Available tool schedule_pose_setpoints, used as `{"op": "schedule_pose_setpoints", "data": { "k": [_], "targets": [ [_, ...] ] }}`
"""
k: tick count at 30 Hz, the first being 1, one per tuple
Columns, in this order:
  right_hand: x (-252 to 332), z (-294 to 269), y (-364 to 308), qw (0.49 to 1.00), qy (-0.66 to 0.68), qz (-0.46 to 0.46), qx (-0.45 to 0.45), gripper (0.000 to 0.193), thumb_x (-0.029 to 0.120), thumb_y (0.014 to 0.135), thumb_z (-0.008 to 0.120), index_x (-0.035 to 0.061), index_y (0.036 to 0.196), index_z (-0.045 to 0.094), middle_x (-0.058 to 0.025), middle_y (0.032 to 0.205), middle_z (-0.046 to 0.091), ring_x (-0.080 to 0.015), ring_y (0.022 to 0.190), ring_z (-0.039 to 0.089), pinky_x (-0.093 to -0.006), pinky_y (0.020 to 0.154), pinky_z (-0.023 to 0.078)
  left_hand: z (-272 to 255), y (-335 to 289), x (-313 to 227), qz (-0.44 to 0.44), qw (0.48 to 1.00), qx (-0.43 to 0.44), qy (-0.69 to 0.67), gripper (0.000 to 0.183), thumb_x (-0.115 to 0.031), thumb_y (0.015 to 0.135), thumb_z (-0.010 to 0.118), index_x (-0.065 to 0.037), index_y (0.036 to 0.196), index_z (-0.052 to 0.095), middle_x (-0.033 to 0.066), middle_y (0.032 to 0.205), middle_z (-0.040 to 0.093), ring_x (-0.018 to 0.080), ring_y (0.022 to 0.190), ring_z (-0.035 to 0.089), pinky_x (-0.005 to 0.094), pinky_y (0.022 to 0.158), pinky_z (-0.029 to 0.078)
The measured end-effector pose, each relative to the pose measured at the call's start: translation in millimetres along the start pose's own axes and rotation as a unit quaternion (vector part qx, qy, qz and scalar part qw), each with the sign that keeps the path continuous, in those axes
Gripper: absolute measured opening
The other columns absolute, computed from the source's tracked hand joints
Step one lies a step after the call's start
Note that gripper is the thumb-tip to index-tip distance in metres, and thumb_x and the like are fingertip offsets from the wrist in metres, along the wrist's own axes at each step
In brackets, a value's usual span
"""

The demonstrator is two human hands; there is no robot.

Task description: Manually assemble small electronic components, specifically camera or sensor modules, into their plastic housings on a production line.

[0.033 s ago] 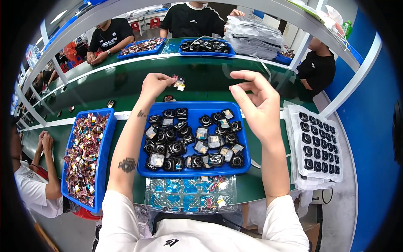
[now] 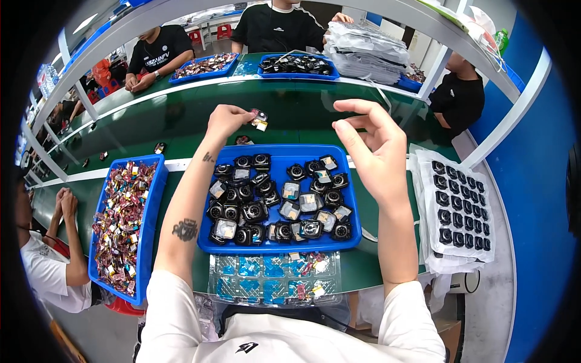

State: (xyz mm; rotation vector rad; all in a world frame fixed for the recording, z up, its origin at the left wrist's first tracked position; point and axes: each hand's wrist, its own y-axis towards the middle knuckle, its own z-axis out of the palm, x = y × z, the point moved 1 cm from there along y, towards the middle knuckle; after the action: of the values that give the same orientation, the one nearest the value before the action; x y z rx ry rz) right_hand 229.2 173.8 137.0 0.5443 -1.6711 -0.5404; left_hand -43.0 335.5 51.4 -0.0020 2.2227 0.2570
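Observation:
My left hand (image 2: 226, 122) is closed in a pinch on a small electronic module (image 2: 260, 118) with a dark square part, pinkish film and a yellow-white tab. It holds the piece above the green belt, past the tray's far left corner. My right hand (image 2: 380, 148) is raised over the far right of the blue tray (image 2: 282, 158); its thumb and forefinger are apart with nothing between them. Black watch cases (image 2: 255, 211), several with pale or blue film, lie loosely in that tray. Another module (image 2: 244, 140) rests on the belt just behind it.
A blue bin (image 2: 158, 187) full of pinkish modules stands at left. Below the tray lies a clear blister tray (image 2: 213, 283). At right, a white padded sheet (image 2: 428, 242) carries rows of black cases. Co-workers sit across the belt (image 2: 290, 109) and at left; a metal frame arches overhead.
My left hand and its module have shifted very slightly to the right. My right hand has also drifted a little to the right and stays apart-fingered.

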Motion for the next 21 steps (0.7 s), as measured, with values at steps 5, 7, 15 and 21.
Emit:
{"op": "schedule_pose_setpoints", "data": {
  "k": [5, 7, 15, 21],
  "targets": [
    [-1.1, -13.8, 4.7, 0.999, -0.008, -0.038, -0.014, 0.022, 0.009, 0.083, 0.066, 0.0001, 0.104, 0.064, -0.0070, 0.101, 0.063, -0.0129, 0.083, 0.063, -0.0258, 0.074, 0.050, 71.5, 27.3, -6.6, -0.013, 0.989, 0.100, 0.108, 0.035, -0.044, 0.067, 0.080, -0.011, 0.080, 0.076, 0.0078, 0.077, 0.071, 0.0214, 0.076, 0.068, 0.0332, 0.073, 0.052],
    [3.9, -20.4, 7.2, 0.998, 0.015, -0.053, -0.036, 0.019, 0.007, 0.085, 0.065, -0.0003, 0.102, 0.064, -0.0061, 0.098, 0.065, -0.0110, 0.083, 0.062, -0.0241, 0.074, 0.049, 99.4, 33.8, -16.2, -0.015, 0.985, 0.143, 0.100, 0.038, -0.043, 0.066, 0.081, -0.008, 0.078, 0.075, 0.0071, 0.076, 0.071, 0.0208, 0.077, 0.068, 0.0331, 0.074, 0.052],
    [13.4, -40.0, 5.4, 0.995, 0.017, -0.067, -0.073, 0.015, 0.005, 0.087, 0.064, -0.0031, 0.099, 0.065, -0.0074, 0.092, 0.068, -0.0107, 0.082, 0.064, -0.0226, 0.075, 0.051, 193.5, 20.9, -84.7, -0.057, 0.963, 0.204, 0.165, 0.054, -0.041, 0.064, 0.083, -0.006, 0.104, 0.070, 0.0133, 0.109, 0.067, 0.0301, 0.103, 0.064, 0.0398, 0.086, 0.052],
    [8.3, -44.1, 9.9, 0.992, 0.002, -0.114, -0.053, 0.013, 0.007, 0.088, 0.062, -0.0033, 0.096, 0.067, -0.0094, 0.088, 0.069, -0.0128, 0.078, 0.066, -0.0236, 0.073, 0.052, 189.8, 7.1, -83.7, 0.105, 0.974, 0.111, 0.165, 0.034, -0.041, 0.072, 0.074, -0.010, 0.088, 0.074, 0.0117, 0.088, 0.070, 0.0268, 0.085, 0.068, 0.0378, 0.076, 0.054]
  ]
}}
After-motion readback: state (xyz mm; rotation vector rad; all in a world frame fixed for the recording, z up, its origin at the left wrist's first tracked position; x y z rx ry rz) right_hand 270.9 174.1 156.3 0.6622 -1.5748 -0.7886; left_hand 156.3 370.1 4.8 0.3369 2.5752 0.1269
